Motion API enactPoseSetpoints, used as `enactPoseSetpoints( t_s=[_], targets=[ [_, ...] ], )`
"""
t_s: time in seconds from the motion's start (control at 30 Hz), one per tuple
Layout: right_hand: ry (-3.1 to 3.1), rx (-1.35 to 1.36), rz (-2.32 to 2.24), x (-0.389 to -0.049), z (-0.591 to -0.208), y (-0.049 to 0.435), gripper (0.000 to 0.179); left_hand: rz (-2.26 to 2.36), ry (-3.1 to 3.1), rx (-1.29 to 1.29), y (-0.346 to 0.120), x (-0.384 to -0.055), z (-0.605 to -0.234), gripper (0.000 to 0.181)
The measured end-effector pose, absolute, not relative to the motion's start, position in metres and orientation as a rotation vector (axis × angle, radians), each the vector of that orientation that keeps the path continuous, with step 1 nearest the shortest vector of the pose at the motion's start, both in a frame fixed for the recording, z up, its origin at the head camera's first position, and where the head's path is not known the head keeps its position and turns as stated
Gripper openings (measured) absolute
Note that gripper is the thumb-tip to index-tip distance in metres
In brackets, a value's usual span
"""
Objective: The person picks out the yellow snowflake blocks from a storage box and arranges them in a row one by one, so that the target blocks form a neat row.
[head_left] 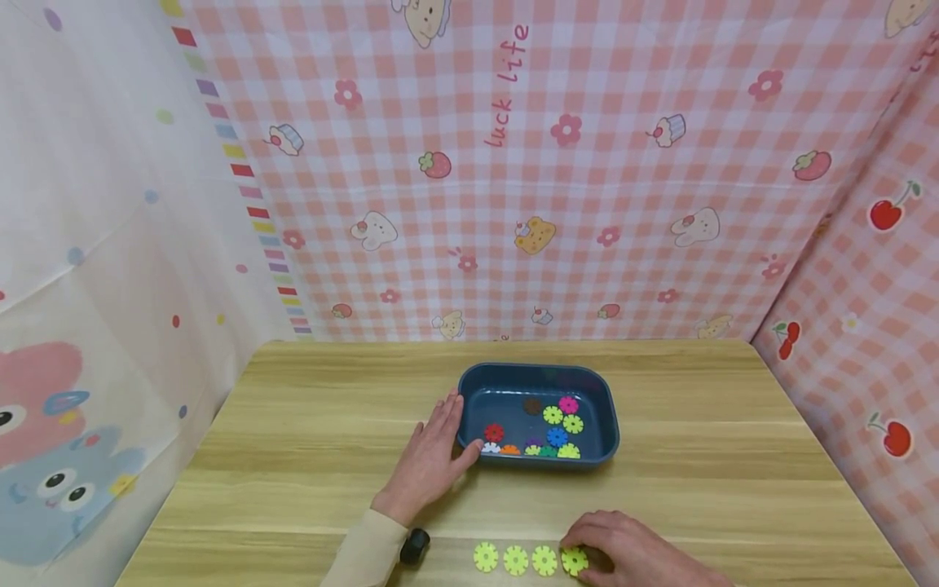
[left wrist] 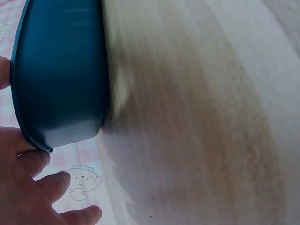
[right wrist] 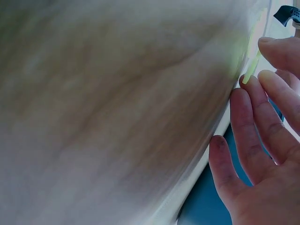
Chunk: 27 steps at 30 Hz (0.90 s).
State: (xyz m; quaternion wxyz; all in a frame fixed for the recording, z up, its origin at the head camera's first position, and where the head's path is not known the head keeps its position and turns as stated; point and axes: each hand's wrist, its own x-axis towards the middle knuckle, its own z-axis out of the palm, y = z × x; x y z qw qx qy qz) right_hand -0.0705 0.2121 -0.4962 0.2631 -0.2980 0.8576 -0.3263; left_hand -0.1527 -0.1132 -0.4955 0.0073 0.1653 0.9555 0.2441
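Note:
My left hand [head_left: 433, 465] rests at the left end of a dark blue plastic tub [head_left: 539, 461], fingers extended along its side and thumb at the front rim. In the left wrist view, several of its fingers [left wrist: 54, 185] spread beyond the tub's corner. Near the table's front, my right hand [head_left: 631, 550] pinches a notched yellow-green snowflake disc [head_left: 575, 561] between thumb and fingers. That disc shows edge-on in the right wrist view. Left of it lie three matching discs, the nearest being a yellow-green disc [head_left: 544, 561], in a row with small gaps.
Inside the tub are several loose snowflake discs, among them a red disc [head_left: 495, 432], a blue disc [head_left: 557, 438] and a pink disc [head_left: 568, 404]. A black band [head_left: 415, 547] sits at the left wrist. Patterned cloth [head_left: 469, 204] hangs behind the wooden table [head_left: 330, 408].

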Motion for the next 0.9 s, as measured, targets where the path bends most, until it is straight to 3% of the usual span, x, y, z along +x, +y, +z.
enactPoseSetpoints(
  t_s=[0.57,0.73,0.9],
  targets=[
    [2.352,-0.896,-0.936,-0.074,-0.478,0.209,0.024,0.764,2.998,0.508,-0.114,-0.155,-0.495,0.081],
    [2.651,-1.185,-0.985,-0.086,-0.465,0.206,0.019,0.752,2.997,0.518,-0.114,-0.155,-0.495,0.081],
    [2.936,-1.382,-1.118,-0.112,-0.458,0.201,0.028,0.759,2.985,0.519,-0.114,-0.153,-0.496,0.081]
  ],
)
